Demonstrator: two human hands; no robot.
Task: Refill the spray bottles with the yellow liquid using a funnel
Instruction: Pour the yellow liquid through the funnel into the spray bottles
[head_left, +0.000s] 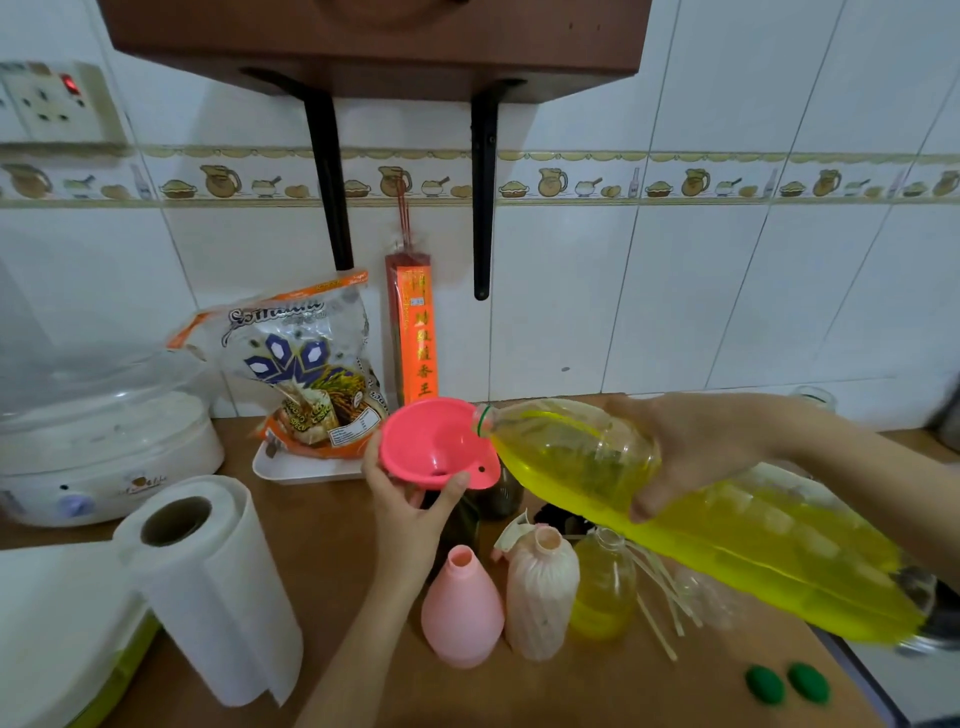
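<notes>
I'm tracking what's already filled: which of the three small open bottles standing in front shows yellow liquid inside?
The clear bottle, rightmost of the three, shows yellow liquid through its wall. The smooth pink bottle and the ribbed pale bottle beside it are opaque.

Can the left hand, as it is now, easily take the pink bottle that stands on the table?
Probably not at once. The pink bottle stands open just below the left hand, nothing between them, but that hand's grip is on the pink funnel; it must let go first.

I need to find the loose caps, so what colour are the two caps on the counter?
Green caps, seen in the head view, near the counter's right edge.
</notes>
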